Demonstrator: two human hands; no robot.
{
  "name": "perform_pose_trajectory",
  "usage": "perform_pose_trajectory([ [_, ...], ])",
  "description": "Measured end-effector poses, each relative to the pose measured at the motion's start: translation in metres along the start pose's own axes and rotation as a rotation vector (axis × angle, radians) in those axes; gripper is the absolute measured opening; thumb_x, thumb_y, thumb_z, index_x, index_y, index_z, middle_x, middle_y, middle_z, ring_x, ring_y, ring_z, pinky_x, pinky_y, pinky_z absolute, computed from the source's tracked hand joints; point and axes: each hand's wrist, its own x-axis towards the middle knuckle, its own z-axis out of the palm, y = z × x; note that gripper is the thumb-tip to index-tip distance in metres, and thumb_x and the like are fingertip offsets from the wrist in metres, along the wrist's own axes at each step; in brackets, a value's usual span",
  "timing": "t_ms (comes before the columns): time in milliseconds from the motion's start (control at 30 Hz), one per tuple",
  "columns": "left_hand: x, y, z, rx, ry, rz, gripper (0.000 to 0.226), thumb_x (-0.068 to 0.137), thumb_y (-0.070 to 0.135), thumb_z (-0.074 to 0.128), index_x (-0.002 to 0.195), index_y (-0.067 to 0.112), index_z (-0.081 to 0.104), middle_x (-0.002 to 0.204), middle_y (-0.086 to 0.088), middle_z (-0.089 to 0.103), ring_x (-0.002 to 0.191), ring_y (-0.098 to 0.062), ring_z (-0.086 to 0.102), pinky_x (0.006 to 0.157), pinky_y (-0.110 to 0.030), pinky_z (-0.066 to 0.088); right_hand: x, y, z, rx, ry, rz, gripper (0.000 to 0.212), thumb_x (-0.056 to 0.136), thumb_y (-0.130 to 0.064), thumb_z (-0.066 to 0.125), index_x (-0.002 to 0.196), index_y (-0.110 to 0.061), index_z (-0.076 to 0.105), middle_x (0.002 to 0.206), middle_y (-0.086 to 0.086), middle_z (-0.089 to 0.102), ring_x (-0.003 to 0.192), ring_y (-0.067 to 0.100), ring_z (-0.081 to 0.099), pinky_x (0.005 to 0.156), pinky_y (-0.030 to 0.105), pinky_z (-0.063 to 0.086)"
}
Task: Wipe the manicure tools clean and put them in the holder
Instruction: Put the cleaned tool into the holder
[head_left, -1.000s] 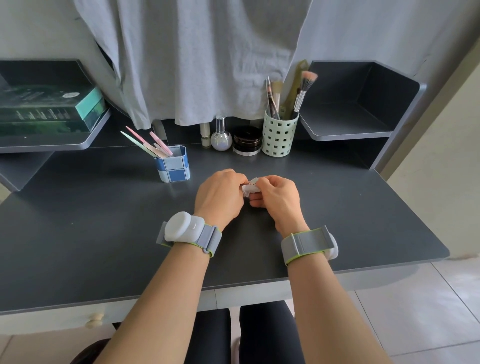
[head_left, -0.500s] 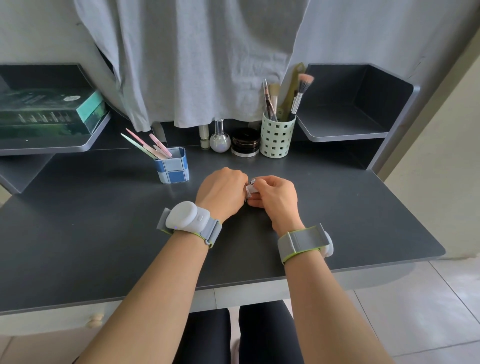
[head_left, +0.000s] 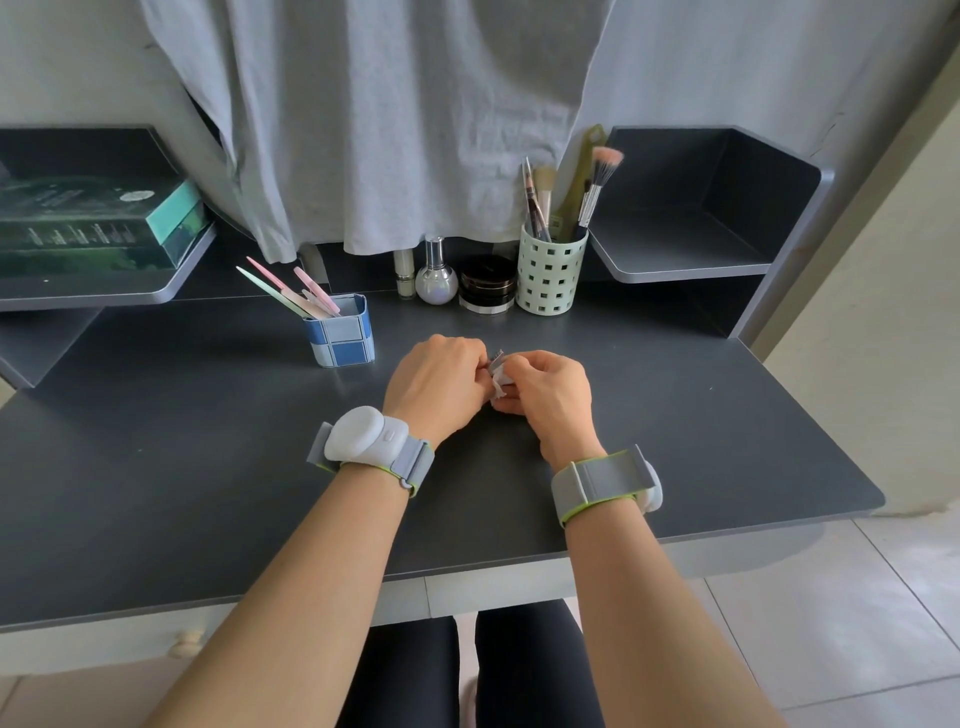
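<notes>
Centrally, both hands (head_left: 493, 387) pinching wipe (head_left: 500, 382), mid-desk (head_left: 208, 441)

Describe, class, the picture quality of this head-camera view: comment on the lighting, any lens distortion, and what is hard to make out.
Head view: soft, even daylight, with only faint shadows under the hands on the desk; wide-angle lens bows the desk edge and shelves; the small metal tool and white wipe between left hand and right hand are mostly hidden.
</notes>
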Motion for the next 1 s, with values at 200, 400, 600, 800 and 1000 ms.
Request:
perform_pose_trajectory([
  [200, 0.001, -0.009, 0.006, -0.233, 0.045, -0.141, 0.011, 0.087, 0.027, 0.068, 0.094, 0.021, 0.073, 0.081, 0.003, 0.072, 0.083, -0.019, 0.066, 0.075, -0.037, 0.057, 0.004, 0.002, 0.001, 0.052, 0.016, 0.024, 0.017, 0.092, -0.011, 0.059, 0.082, -0.013, 0.072, 0.075, 0.006, 0.074, 0.063, 0.019, 0.074, 0.07, 0.035, 0.064],
  [400, -0.001, -0.011, 0.009, -0.37, 0.103, -0.209, 0.01, 0.085, 0.022, 0.069, 0.092, 0.017, 0.075, 0.071, 0.008, 0.068, 0.075, -0.013, 0.067, 0.071, -0.027, 0.054, 0.007, 0.003, 0.002, 0.126, 0.019, 0.053, 0.013, 0.09, -0.011, 0.061, 0.088, -0.007, 0.073, 0.074, 0.011, 0.075, 0.065, 0.023, 0.075, 0.069, 0.034, 0.063],
  [600, -0.003, -0.017, 0.014, -0.637, 0.118, -0.328, 0.008, 0.083, 0.019, 0.071, 0.089, 0.019, 0.076, 0.075, 0.004, 0.075, 0.069, -0.014, 0.073, 0.076, -0.039, 0.062, 0.01, 0.003, 0.0, 0.23, 0.014, 0.089, 0.015, 0.088, -0.01, 0.064, 0.095, 0.001, 0.072, 0.084, 0.018, 0.075, 0.063, 0.021, 0.073, 0.064, 0.032, 0.061],
  [800, -0.004, -0.018, 0.015, -0.843, 0.113, -0.422, 0.01, 0.084, 0.013, 0.071, 0.09, 0.019, 0.075, 0.078, 0.003, 0.076, 0.071, -0.01, 0.074, 0.079, -0.042, 0.063, 0.011, 0.0, -0.002, 0.295, 0.012, 0.121, 0.011, 0.09, -0.007, 0.063, 0.092, 0.001, 0.07, 0.08, 0.016, 0.073, 0.062, 0.021, 0.071, 0.063, 0.031, 0.061],
  [1000, -0.004, -0.021, 0.017, -1.012, 0.119, -0.48, 0.015, 0.086, 0.004, 0.065, 0.094, 0.014, 0.074, 0.084, -0.005, 0.076, 0.078, -0.016, 0.075, 0.082, -0.04, 0.062, 0.01, -0.001, -0.001, 0.325, 0.036, 0.125, 0.013, 0.091, -0.004, 0.06, 0.095, 0.003, 0.07, 0.079, 0.015, 0.071, 0.063, 0.021, 0.071, 0.059, 0.028, 0.06],
])
